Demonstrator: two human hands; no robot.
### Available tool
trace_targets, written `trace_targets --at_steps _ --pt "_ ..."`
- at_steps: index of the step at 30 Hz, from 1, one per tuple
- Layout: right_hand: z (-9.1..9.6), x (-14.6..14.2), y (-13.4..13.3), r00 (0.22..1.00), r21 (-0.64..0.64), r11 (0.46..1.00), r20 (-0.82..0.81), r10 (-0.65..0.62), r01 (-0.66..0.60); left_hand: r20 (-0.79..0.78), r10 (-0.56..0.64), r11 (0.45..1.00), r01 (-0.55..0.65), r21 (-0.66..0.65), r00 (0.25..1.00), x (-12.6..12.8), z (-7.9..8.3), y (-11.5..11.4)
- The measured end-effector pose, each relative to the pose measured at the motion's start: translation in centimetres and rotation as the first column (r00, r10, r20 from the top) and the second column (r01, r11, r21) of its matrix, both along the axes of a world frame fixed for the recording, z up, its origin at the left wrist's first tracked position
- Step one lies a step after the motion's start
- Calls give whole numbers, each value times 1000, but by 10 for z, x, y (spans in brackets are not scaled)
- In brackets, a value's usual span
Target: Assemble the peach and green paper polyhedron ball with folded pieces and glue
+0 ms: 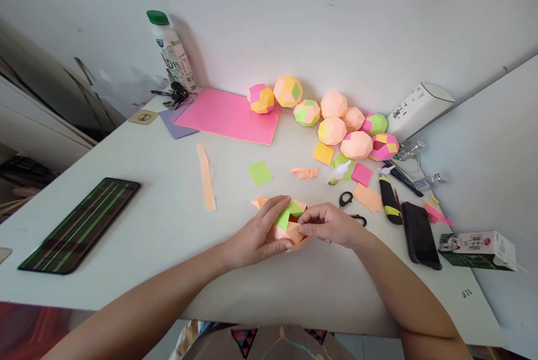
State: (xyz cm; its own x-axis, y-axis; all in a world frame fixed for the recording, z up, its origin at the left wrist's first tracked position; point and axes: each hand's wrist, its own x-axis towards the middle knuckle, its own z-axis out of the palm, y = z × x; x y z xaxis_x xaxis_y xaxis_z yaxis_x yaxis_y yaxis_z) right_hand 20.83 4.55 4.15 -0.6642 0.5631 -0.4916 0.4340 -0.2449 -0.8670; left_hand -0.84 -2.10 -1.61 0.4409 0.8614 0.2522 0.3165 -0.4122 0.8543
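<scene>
My left hand (pixel 263 232) wraps round a partly assembled folded-paper ball (pixel 291 226) of peach and green pieces, held low over the front middle of the table. At its right side, my right hand (pixel 325 224) pinches a peach flap beside a dark gap in the ball. A peach paper tip pokes out left of my left fingers. Just beyond the hands lie a green paper square (pixel 260 172) and a folded peach strip (pixel 305 172). Black-handled scissors (pixel 346 198) lie right of my right hand, partly covered by it.
Several finished paper balls (pixel 332 130) sit along the wall. A pink sheet (pixel 235 116), a bottle (pixel 174 51) and keys (pixel 176 93) are at the back left. A tablet (pixel 79 225) lies left; a glue bottle (pixel 339 172), cutter (pixel 390 200), phone (pixel 420 235) and milk carton (pixel 477 249) are right.
</scene>
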Motion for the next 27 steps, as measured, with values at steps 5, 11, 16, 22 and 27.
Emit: trace_targets --at_steps 5,11,16,22,27 --pt "4 -1 -2 998 72 997 -48 33 -29 -3 -5 1000 5 13 1000 0 1 0" --pt "7 -1 -8 999 134 990 5 39 -39 0 6 1000 -6 17 1000 1 2 0" --pt "7 -4 -11 999 102 994 -45 30 -26 -7 30 999 -29 30 1000 2 1 0" --pt "4 -7 -16 999 99 995 -48 -6 11 -27 45 998 -44 48 999 3 1 -1" --pt "2 -8 -18 997 83 996 -68 -29 34 -48 42 996 -39 77 998 3 -2 -1"
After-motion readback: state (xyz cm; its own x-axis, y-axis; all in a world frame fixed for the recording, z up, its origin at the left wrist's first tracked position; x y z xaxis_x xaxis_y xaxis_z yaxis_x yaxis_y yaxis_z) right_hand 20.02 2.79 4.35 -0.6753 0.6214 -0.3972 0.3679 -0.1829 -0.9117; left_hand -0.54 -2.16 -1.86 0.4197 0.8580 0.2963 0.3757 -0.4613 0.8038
